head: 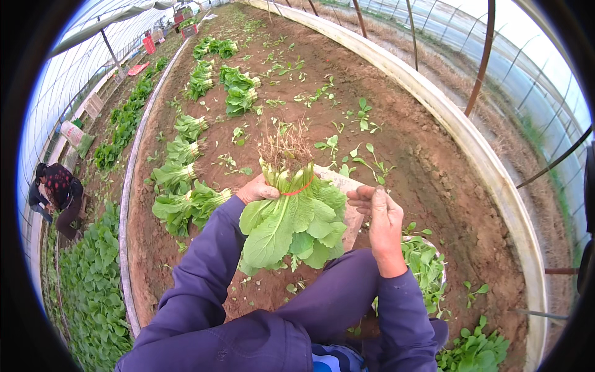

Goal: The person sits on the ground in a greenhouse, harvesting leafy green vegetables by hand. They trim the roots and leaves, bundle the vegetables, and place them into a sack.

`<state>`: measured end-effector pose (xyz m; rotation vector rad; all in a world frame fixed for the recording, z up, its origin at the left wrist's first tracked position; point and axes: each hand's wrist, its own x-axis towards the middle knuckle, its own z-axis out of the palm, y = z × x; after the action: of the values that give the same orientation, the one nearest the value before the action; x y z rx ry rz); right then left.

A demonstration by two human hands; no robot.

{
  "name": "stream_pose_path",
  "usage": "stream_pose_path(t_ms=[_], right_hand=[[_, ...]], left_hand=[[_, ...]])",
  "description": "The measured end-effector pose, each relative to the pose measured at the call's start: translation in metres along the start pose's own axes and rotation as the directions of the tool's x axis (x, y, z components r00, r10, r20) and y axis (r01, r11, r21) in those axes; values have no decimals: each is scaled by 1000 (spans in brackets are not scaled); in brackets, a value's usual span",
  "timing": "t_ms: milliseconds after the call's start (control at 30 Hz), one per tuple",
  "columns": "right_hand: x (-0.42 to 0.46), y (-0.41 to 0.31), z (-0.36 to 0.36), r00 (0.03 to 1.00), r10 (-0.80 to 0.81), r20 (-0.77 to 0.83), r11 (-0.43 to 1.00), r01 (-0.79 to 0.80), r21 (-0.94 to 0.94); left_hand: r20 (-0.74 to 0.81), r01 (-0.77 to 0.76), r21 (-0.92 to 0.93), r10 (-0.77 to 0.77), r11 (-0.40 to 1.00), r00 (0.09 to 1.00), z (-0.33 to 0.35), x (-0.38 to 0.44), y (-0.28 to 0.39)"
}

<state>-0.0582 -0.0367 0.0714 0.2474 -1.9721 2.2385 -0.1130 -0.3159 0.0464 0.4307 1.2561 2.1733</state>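
Note:
A bunch of leafy greens (293,223), roots upward and leaves hanging down, is held in front of me. A red band (298,189) circles its pale stems just below the tangled roots (286,146). My left hand (258,189) grips the stems from the left, its thumb beside the band. My right hand (382,215) is raised to the right of the bunch, apart from it, with fingers curled and thumb near the fingertips; whether it pinches anything small cannot be seen. Part of a pale flat board (355,218) shows behind the leaves.
Tied bunches (174,174) lie in rows on the soil to the left. A basin of loose greens (424,265) stands beside my right forearm. More greens (476,348) lie lower right. Two people (62,195) crouch at far left. A plastic-covered border (506,181) curves along the right.

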Motion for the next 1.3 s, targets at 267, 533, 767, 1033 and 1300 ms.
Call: stream_pose_path(t_ms=[267, 533, 767, 1033, 1300], right_hand=[[-24, -26, 72, 920, -391, -7, 836, 352, -422], [-34, -15, 73, 894, -449, -2, 798, 399, -452], [-40, -22, 78, 767, -631, 117, 604, 581, -545], [-29, -18, 67, 955, -251, -156, 967, 243, -70], [1, -8, 101, 984, -167, -63, 971, 153, -185]], left_hand=[[-41, -125, 177, 134, 976, 990, 29, -16, -3], [25, -263, 367, 274, 892, 962, 46, -20, -7], [54, -137, 336, 126, 932, 991, 47, -28, -8], [-9, -113, -44, 113, 993, 994, 43, -48, -15], [-28, -96, 109, 100, 989, 995, 45, -39, -19]])
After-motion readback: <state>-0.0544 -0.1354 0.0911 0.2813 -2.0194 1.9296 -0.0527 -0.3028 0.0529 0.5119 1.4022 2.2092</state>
